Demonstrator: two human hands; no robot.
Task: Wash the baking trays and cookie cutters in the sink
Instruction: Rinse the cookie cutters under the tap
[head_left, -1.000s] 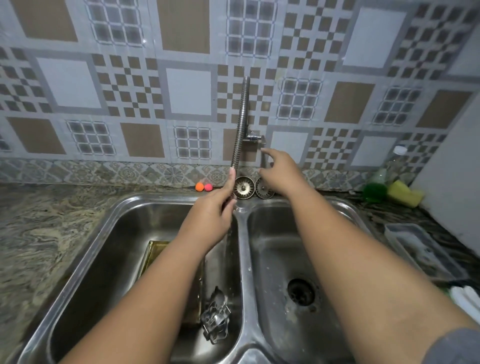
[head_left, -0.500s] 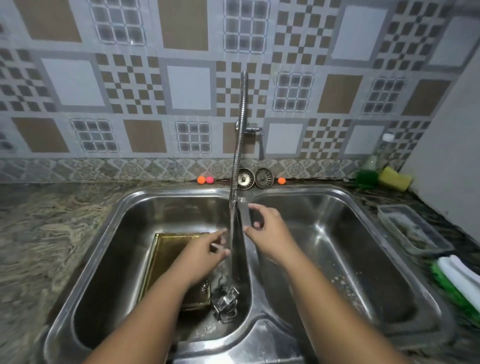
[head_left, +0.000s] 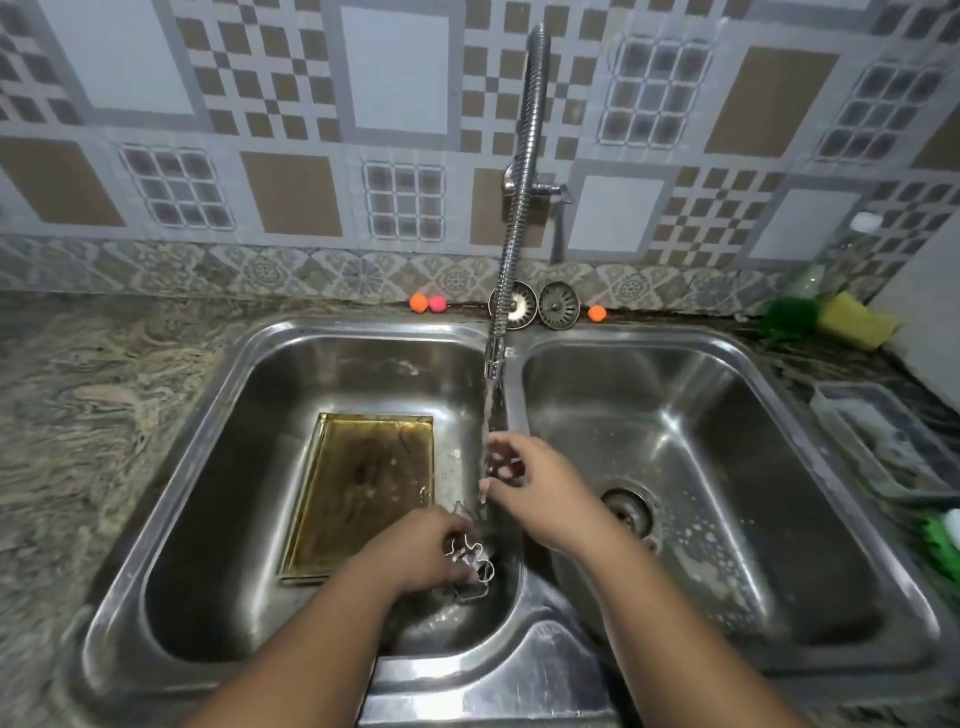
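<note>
A golden baking tray (head_left: 363, 483) lies flat in the left basin of the steel double sink (head_left: 511, 358). To its right, near the basin's front corner, sits a small pile of metal cookie cutters (head_left: 470, 564). My left hand (head_left: 415, 551) reaches down onto that pile with curled fingers gripping the cutters. Water runs from the flexible spring faucet (head_left: 514, 234) into the left basin. My right hand (head_left: 535, 483) hovers over the divider with loosely spread fingers in the stream, holding nothing.
Two sink strainers (head_left: 558, 304) and small orange and pink balls (head_left: 427, 303) line the back ledge. A green soap bottle (head_left: 792, 306) and yellow sponge (head_left: 857, 319) stand at the back right. A clear plastic container (head_left: 883, 441) sits on the right counter.
Both hands came down from the faucet. My left hand dropped onto the cookie cutters and closed on them; my right hand moved into the running water.
</note>
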